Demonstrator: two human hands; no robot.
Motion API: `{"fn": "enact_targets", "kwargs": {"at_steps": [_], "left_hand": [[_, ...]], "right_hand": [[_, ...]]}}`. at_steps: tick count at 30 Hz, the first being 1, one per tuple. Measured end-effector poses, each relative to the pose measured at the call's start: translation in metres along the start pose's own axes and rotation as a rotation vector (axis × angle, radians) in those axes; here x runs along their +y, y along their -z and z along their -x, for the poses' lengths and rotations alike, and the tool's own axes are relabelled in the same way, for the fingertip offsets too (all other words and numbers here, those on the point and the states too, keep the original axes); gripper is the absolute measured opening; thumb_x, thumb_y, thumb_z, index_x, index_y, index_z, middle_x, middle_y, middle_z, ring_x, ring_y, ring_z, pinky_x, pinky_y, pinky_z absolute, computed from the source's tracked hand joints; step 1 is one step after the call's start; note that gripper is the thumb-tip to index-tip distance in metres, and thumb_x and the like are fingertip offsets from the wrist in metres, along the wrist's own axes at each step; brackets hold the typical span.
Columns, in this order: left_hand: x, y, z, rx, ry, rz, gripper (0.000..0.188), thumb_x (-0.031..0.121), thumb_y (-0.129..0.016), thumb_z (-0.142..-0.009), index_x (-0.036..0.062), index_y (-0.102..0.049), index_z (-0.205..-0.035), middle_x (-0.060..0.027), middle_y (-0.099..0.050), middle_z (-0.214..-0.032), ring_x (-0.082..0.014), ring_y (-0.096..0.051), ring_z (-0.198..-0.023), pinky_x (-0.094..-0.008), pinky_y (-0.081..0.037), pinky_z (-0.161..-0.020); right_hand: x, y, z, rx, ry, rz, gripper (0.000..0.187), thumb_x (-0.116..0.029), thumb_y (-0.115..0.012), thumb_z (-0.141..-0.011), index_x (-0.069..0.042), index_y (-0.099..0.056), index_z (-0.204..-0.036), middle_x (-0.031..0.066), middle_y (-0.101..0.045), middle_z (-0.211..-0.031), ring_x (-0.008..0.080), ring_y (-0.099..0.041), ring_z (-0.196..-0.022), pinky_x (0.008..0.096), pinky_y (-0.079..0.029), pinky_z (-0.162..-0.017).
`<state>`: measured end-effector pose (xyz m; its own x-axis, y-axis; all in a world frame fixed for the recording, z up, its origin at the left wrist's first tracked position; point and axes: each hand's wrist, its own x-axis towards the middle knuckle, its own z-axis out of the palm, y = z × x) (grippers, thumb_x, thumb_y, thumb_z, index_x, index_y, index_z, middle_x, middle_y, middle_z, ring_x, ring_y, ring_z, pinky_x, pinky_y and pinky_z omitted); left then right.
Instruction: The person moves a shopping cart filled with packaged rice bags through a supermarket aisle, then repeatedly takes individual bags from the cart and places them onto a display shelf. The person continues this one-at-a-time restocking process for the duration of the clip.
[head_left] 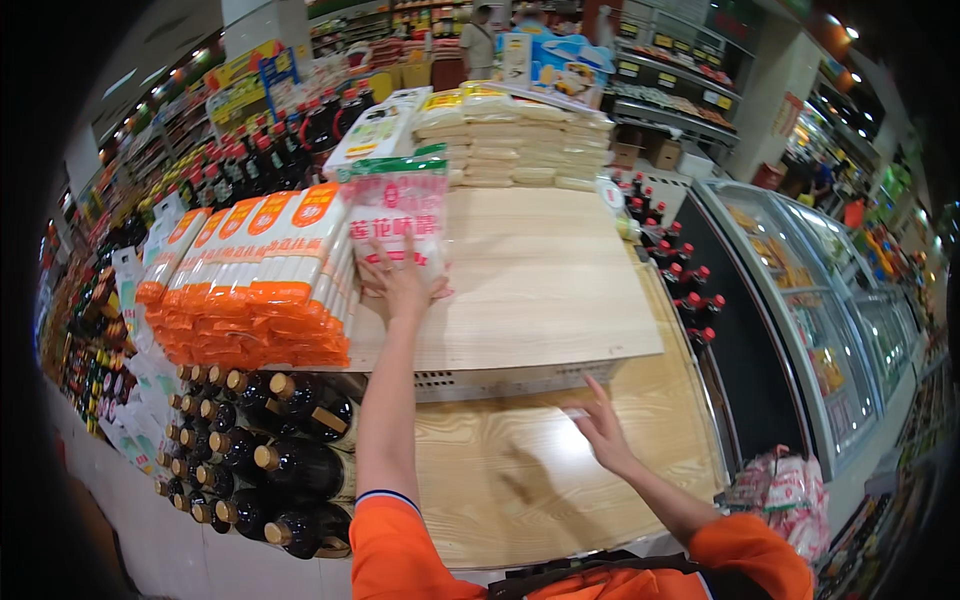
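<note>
A pink-and-white plastic bag with a green top (398, 205) stands upright on a pale wooden board (545, 270). My left hand (398, 280) lies against the lower front of this bag, its fingers spread. Directly left of the bag are stacked white packs of dried noodles with orange ends (245, 290). Over the lower wooden tabletop (560, 490), my right hand (600, 425) hovers near the board's front edge, fingers apart and holding nothing.
Dark bottles with tan caps (300, 470) stand close by my left forearm. Pale flat packs (515, 145) are piled at the board's far end. Red-capped bottles (690, 300) line the right side, beyond which are glass-topped freezers (815, 330). Pink-and-white bags (785, 495) sit at lower right.
</note>
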<state>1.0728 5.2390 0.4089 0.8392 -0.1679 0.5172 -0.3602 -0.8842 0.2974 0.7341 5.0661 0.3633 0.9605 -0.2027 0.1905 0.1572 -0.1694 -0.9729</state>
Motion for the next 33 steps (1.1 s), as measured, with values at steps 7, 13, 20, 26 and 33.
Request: {"fn": "enact_targets", "kwargs": {"at_steps": [7,13,20,26,33], "left_hand": [[0.044,-0.013,0.095,0.162,-0.112,0.259,0.108,0.033,-0.078,-0.063,0.0155,-0.009,-0.144,-0.0241,-0.008,-0.145,-0.0418,-0.005,-0.134,-0.06,-0.011,-0.103],[0.184,0.039,0.4,-0.38,-0.891,0.754,0.053,0.009,-0.069,-0.072,0.0052,-0.049,-0.12,-0.0202,-0.043,-0.125,-0.0389,-0.035,-0.122,-0.0479,-0.03,-0.099],[0.329,0.077,0.597,-1.065,-1.047,1.2,0.013,0.001,-0.067,-0.074,0.0012,-0.055,-0.069,-0.0117,-0.056,-0.07,-0.029,-0.056,-0.07,-0.0355,-0.046,-0.066],[0.408,0.105,0.631,-1.242,-1.187,0.917,0.014,0.006,-0.061,-0.081,0.0003,-0.056,-0.069,-0.0124,-0.056,-0.065,-0.0287,-0.055,-0.063,-0.035,-0.044,-0.058],[0.463,0.116,0.665,-1.176,-1.136,1.029,0.011,0.01,-0.064,-0.079,0.0011,-0.06,-0.074,-0.0123,-0.058,-0.068,-0.0291,-0.057,-0.064,-0.0362,-0.045,-0.058]], "right_hand": [[0.062,0.194,0.347,1.228,-0.309,0.352,0.039,-0.011,-0.05,-0.089,-0.001,-0.043,-0.126,0.0071,-0.058,-0.099,0.0136,-0.053,-0.08,0.0275,-0.045,-0.07],[0.103,0.289,0.539,1.849,-0.34,0.795,0.023,-0.011,-0.053,-0.08,0.001,-0.063,-0.098,0.0134,-0.065,-0.088,0.0241,-0.061,-0.084,0.0335,-0.046,-0.079],[0.129,0.341,0.714,2.018,-0.854,0.92,0.03,-0.014,-0.058,-0.076,-0.004,-0.06,-0.104,0.0169,-0.059,-0.097,0.0299,-0.055,-0.094,0.0357,-0.043,-0.085],[0.124,0.392,0.67,1.593,-0.76,1.142,0.055,-0.027,-0.073,-0.066,-0.005,-0.052,-0.112,0.0163,-0.049,-0.115,0.0313,-0.044,-0.112,0.0432,-0.036,-0.094],[0.109,0.451,0.671,1.356,-0.922,1.212,0.055,-0.018,-0.076,-0.062,-0.006,-0.053,-0.111,0.0093,-0.059,-0.098,0.0281,-0.056,-0.093,0.046,-0.044,-0.081]]}}
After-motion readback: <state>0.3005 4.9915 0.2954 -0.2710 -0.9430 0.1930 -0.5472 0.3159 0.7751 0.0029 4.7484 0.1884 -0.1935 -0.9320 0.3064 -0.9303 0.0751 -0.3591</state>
